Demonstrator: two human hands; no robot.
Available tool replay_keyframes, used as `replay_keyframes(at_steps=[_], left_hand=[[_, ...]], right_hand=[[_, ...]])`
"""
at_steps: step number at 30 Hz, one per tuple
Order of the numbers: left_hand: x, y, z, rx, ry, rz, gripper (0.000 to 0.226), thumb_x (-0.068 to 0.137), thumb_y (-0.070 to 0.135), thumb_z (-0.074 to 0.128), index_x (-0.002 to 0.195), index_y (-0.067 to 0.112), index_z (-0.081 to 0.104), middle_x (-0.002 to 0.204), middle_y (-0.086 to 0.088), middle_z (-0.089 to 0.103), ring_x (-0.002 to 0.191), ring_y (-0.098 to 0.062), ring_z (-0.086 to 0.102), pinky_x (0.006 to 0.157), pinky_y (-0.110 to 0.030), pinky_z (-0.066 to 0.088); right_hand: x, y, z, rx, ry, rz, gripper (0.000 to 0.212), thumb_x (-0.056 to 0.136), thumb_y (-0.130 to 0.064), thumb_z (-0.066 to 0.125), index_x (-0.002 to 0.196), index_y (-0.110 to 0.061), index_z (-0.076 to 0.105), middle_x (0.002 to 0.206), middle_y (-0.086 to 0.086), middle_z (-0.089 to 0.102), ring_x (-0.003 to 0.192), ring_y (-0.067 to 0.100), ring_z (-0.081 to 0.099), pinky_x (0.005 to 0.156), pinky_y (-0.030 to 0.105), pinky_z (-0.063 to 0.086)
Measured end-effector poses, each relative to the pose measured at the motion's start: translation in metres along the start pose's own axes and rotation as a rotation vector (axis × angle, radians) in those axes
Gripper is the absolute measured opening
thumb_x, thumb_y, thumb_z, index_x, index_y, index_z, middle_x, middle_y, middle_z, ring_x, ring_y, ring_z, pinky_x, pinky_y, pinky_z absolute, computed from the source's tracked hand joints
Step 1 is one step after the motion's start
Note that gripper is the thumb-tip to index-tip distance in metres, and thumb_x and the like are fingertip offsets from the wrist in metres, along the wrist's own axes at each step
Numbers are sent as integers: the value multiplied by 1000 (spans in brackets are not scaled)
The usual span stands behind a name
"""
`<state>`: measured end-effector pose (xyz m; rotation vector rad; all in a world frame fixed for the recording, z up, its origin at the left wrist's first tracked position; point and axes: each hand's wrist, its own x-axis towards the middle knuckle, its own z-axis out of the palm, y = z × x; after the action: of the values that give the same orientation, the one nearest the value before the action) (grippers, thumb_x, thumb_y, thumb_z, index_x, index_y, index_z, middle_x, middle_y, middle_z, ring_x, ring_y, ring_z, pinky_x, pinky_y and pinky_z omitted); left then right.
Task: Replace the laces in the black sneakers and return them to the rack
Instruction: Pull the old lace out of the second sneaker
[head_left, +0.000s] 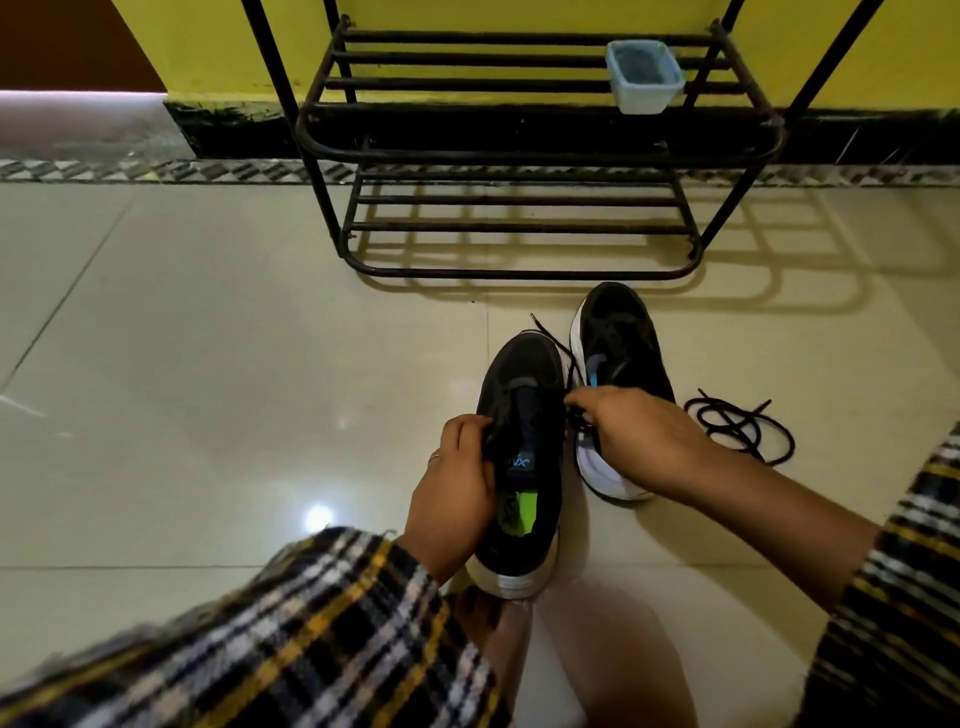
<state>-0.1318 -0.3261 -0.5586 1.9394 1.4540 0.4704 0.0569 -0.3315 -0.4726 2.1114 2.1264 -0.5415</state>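
Head view: near black sneaker (524, 457) sits centre-low, toe pointing far, heel w/ white sole toward the viewer, green insole showing inside. Left hand (454, 488) grips its left side at the tongue/eyelet area, fingers curled over the edge. Right hand (631, 434) is just right of it, fingers pinching a black lace (558, 345) that runs up and far-left from the fingertips, tip loose above the floor betw. the two shoes. Second black sneaker (621, 353) lies on the floor just right and a bit farther, tilted on its side so the white sole faces left; its heel end is partly hidden behind the right hand. Another loose lace (740, 428) is coiled on the floor right of that shoe, apart from it. Beyond both shoes stands a black metal rack (519, 156) against a yellow wall, two barred shelves visible; a small pale blue plastic tub (644, 78) sits on the upper shelf, right side. Floor (208, 338) is glossy cream tile. Plaid sleeves (black/white/yellow) cover both forearms near the frame's bottom corners.
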Motion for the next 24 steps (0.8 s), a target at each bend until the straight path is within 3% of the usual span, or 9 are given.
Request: replay_keyframes(at_steps=[3,5,9,11,14,18,20,22,24], left_hand=[[0,0,0,-11,6,8,34,97,15,41,131,15,41,136,-2,39,106,-27,55,85,-43,50],[0,1,-1,-13,2,7,34,97,16,40,132,15,41,136,-2,38,107,-26,55,85,-43,50],[0,2,-1,-11,2,1,35,97,15,41,131,16,41,136,-2,39,107,-26,55,86,-43,51],[0,1,-1,-20,7,5,34,97,14,41,130,16,42,134,-2,41,105,-26,56,85,-43,51],[0,1,-1,-27,17,6,31,97,15,40,129,17,42,131,-1,43,103,-25,56,82,-43,50],[-1,0,-1,-36,13,3,32,97,15,40,129,19,42,132,1,43,105,-24,56,84,-43,50],[-1,-1,-2,-39,17,7,31,98,15,39,129,20,42,132,1,44,105,-23,56,84,-42,50],[-1,0,-2,-36,19,19,31,98,15,39,129,20,43,132,2,44,105,-22,56,85,-41,51],[0,0,-2,-28,16,29,32,98,15,40,129,19,43,133,2,44,106,-22,56,85,-40,51]], right_hand=[[0,-9,9,49,-62,-4,28,95,-15,45,123,-15,49,109,12,63,98,32,59,78,42,51],[0,-14,12,97,-125,23,31,96,-30,47,121,-12,50,110,13,62,101,31,58,80,40,50],[-1,-13,12,119,-91,68,23,92,-34,54,98,-13,59,89,5,63,88,25,59,69,33,46],[-5,-11,9,138,17,50,22,93,-33,53,85,-13,59,78,2,61,78,23,57,62,32,43],[-5,-10,4,286,254,-28,23,95,-30,50,84,-13,60,72,2,62,65,17,56,60,33,43],[-1,-6,-17,429,594,-143,19,93,-24,49,84,-13,63,67,-14,50,74,19,49,61,29,27],[-2,-5,-33,480,748,-197,19,91,-20,47,82,-10,61,71,-20,44,77,19,48,63,28,29],[-5,-9,-47,726,818,-238,17,93,-17,46,80,-16,57,76,-17,49,77,15,50,67,25,38],[-5,-16,-60,1158,796,-225,17,94,-15,44,81,-20,53,76,-8,54,71,13,49,67,23,41]])
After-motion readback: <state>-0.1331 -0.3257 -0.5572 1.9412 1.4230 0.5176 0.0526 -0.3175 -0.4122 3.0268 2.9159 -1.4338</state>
